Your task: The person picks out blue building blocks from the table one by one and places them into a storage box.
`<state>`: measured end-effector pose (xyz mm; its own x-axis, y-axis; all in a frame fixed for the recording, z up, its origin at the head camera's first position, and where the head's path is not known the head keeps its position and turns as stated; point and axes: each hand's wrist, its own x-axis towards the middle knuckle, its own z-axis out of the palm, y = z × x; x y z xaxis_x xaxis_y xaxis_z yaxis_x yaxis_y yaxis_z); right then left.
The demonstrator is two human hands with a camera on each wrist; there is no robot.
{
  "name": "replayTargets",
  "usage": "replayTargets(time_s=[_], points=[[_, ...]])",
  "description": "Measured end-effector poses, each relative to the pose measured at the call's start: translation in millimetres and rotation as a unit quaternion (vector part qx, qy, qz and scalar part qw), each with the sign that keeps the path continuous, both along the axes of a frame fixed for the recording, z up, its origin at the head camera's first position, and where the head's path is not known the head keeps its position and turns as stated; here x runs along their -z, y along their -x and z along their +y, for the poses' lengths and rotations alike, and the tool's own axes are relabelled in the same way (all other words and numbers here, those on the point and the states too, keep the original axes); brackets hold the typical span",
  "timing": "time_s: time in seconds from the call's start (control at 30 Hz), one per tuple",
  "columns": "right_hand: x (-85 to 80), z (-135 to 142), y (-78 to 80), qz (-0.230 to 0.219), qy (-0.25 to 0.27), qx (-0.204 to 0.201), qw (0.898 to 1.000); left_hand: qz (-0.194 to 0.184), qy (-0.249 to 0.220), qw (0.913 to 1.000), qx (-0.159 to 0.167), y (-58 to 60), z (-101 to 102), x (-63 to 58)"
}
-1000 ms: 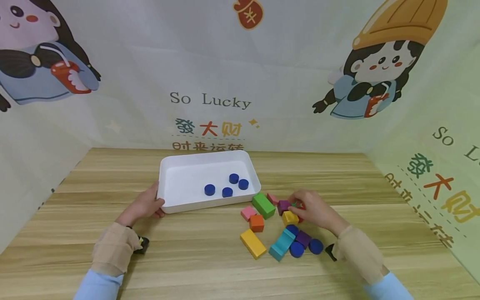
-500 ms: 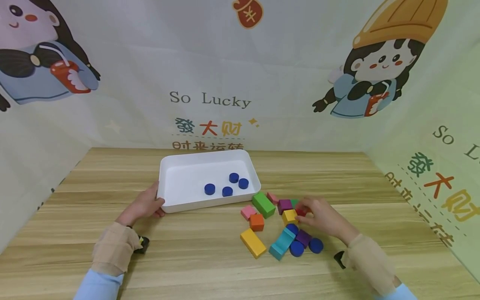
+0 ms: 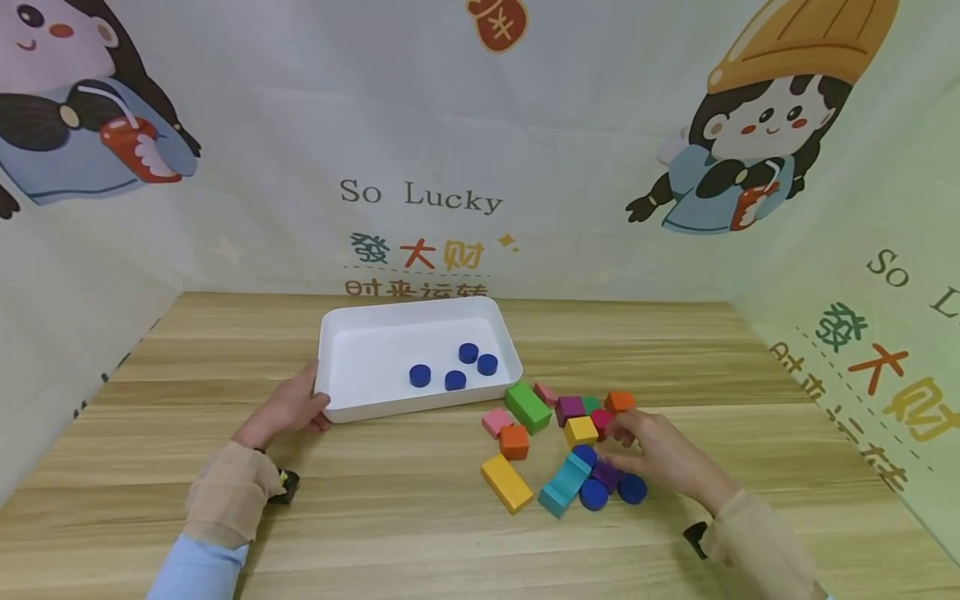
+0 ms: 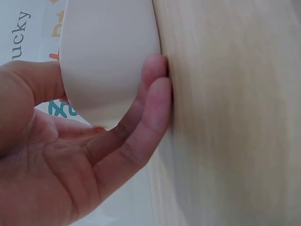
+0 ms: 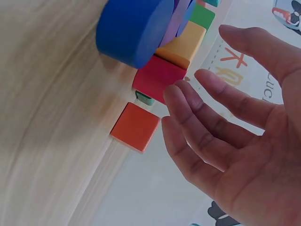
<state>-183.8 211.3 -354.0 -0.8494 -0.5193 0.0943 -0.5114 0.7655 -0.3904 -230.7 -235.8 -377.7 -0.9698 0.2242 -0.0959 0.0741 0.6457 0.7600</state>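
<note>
A white tray point(image 3: 375, 354) stands near the back, with several blue round blocks point(image 3: 420, 376) in it. My left hand point(image 3: 285, 412) holds the tray's left front corner; in the left wrist view its fingers point(image 4: 153, 106) bend along the tray's outer wall. My right hand point(image 3: 663, 454) hovers at the right edge of a loose group of coloured blocks, fingers spread and nothing between them. Just beyond its fingertips lie a red block point(image 5: 157, 77) and an orange cube point(image 5: 136, 126). A purple block point(image 3: 607, 475) and a blue round block point(image 3: 632, 489) lie by the thumb.
Left in the group are a green block point(image 3: 527, 407), a pink block point(image 3: 497, 422), another orange cube point(image 3: 513, 442) and a long yellow block point(image 3: 506, 483). A turquoise block point(image 3: 565, 485) lies at its front. A printed cloth point(image 3: 570, 167) walls the wooden table point(image 3: 375, 517).
My right hand has drawn back from the purple and yellow cubes toward the near right, uncovering the red block, a green block and the orange cube. The left hand and tray have stayed put.
</note>
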Motion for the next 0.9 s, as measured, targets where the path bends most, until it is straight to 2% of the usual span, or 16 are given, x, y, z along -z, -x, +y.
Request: replayTargets(time_s=[0.23,0.4,0.63,0.9], points=[[1.9,4,-7.1,-0.026,-0.006,0.002,1.0,0.013,-0.001,0.9999,-0.002,0.5,0,-0.2],[4.2,6,-9.2,-0.061,-0.021,-0.003,0.998,0.011,-0.004,0.9999,0.0,0.0,0,-1.5],[6.9,5,-10.3,-0.118,-0.048,0.031,0.991,0.006,-0.001,1.0,0.0,0.3,0,-2.3],[11.5,7,-11.7,-0.089,-0.059,0.005,0.994,0.001,0.0,1.0,-0.001,-0.6,0,-1.7]])
